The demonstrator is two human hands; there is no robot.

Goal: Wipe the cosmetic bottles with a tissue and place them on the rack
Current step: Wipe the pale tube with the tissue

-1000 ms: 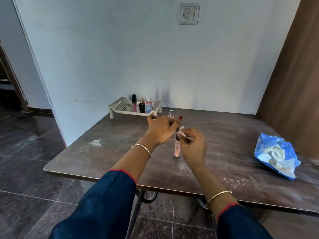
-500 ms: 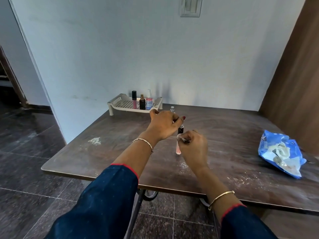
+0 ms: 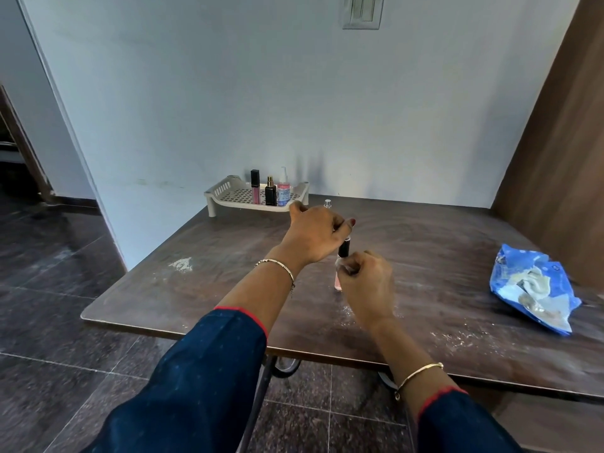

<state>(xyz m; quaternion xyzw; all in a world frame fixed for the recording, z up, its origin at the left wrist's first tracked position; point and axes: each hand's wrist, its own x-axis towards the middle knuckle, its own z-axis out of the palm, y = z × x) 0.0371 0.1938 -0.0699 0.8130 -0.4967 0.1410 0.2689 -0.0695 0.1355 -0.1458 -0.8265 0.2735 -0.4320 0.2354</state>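
A slim pink tube with a black cap (image 3: 338, 280) stands upright over the middle of the table. My left hand (image 3: 315, 235) pinches its black cap from above. My right hand (image 3: 367, 284) grips a small white tissue (image 3: 343, 263) against the tube's upper body. The white perforated rack (image 3: 228, 194) sits at the table's back left corner and holds three bottles: a pink tube with black cap (image 3: 255, 187), a dark bottle (image 3: 270, 192) and a pink pump bottle (image 3: 283, 190). Another small bottle with a silver cap (image 3: 327, 203) shows behind my left hand.
The brown table (image 3: 228, 256) has white dust smears, one patch (image 3: 181, 264) at the left. A crumpled blue packet of tissues (image 3: 532, 289) lies at the right. A brown wooden panel (image 3: 555, 125) stands at the right, a dark tiled floor (image 3: 49, 322) to the left.
The tube has moved lower, its base nearer the table. My right hand with the tissue has slid up close under the black cap. The camera tilted slightly.
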